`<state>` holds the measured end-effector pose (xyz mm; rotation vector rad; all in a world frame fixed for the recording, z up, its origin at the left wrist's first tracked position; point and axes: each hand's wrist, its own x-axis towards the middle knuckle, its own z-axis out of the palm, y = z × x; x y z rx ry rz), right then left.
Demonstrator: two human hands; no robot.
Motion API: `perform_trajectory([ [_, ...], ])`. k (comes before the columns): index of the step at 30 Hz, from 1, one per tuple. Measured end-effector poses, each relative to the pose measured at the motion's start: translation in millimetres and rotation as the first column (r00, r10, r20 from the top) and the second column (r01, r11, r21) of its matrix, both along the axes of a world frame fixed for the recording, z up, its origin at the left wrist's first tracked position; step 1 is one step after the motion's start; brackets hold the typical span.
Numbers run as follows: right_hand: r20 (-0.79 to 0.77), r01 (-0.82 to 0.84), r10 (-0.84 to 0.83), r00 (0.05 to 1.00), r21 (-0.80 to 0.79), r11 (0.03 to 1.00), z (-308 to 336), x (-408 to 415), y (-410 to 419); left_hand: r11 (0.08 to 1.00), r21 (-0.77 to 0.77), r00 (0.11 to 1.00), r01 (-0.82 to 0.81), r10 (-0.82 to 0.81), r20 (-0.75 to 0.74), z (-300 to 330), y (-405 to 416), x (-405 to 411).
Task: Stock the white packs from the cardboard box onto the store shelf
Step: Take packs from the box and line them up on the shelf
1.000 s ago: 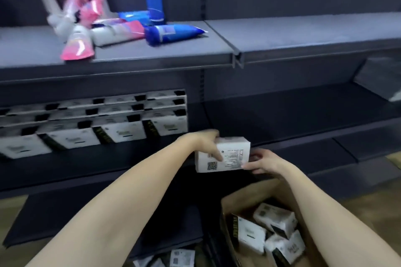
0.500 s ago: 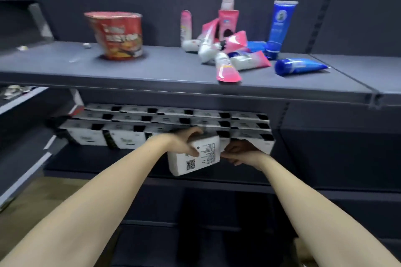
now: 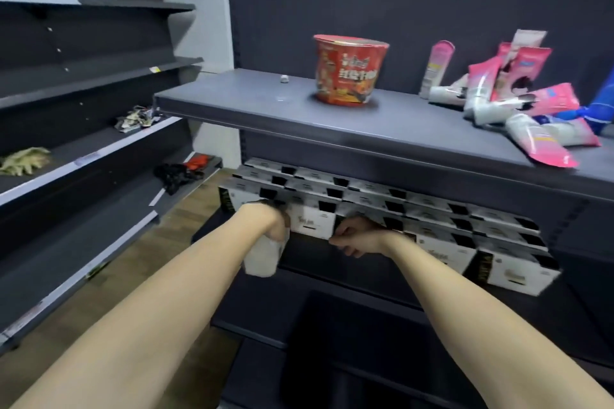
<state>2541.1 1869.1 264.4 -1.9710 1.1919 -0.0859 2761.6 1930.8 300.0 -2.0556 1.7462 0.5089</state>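
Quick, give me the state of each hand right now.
Left hand: holding a white pack, blurred by motion.
Right hand: fingers curled at the shelved packs; whether it grips anything cannot be told.

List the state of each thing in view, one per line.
Left hand: grips a white pack, at the left end of the row.
Held pack: blurred, off the shelf, below the row.
Right hand: curled at the front packs; grip unclear.
Shelved packs: stacked in rows on the lower shelf.
Noodle cup: upright, sealed.
Tubes: mostly toppled in a heap.
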Motion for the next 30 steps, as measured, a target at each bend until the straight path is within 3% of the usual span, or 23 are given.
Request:
perform_trajectory([
  [3, -0.026, -0.014, 0.013, 1.0, -0.031, 0.999, 2, 25, 1, 0.999, -0.03, 0.99, -0.016, 0.011, -0.139, -11, 3, 14],
  [7, -0.038, -0.001, 0.0, 0.999, -0.044, 0.999, 0, 41, 0, 0.988, -0.154, 0.983, -0.008, -0.021, -0.185, -8, 9, 20],
  [12, -0.062, 0.011, -0.015, 0.998, -0.06, 0.998, 1, 44, -5, 0.993, -0.117, 0.958, 0.03, -0.061, -0.28, -10, 7, 39],
  [15, -0.072, 0.037, -0.042, 0.997, -0.07, 0.997, 2, 46, -7, 0.96, -0.205, 0.978, 0.19, -0.202, -0.042, -27, 0, 46],
  [17, -0.089, 0.039, -0.045, 0.995, -0.071, 0.997, 3, 48, -7, 0.894, -0.299, 0.939, 0.335, -0.29, 0.186, -29, -2, 44],
  [19, -0.106, 0.037, -0.044, 0.993, -0.07, 0.997, 3, 51, -7, 0.838, -0.302, 0.879, 0.455, -0.368, 0.303, -26, -4, 43],
  [21, -0.108, 0.036, -0.044, 0.993, -0.07, 0.997, 4, 54, -7, 0.869, -0.266, 0.9, 0.416, -0.353, 0.255, -19, -1, 45],
  [23, -0.105, 0.035, -0.043, 0.994, -0.072, 0.997, 5, 61, -8, 0.931, -0.256, 0.965, 0.261, -0.245, 0.094, -15, 3, 54],
  [26, -0.088, 0.027, -0.033, 0.996, -0.073, 0.997, 4, 72, -10, 0.96, -0.252, 0.989, 0.121, -0.137, -0.047, -16, 8, 73],
  [30, -0.073, 0.008, -0.014, 0.997, -0.074, 0.997, 2, 89, -9, 0.943, -0.288, 0.984, 0.168, -0.179, -0.011, -25, 10, 93],
])
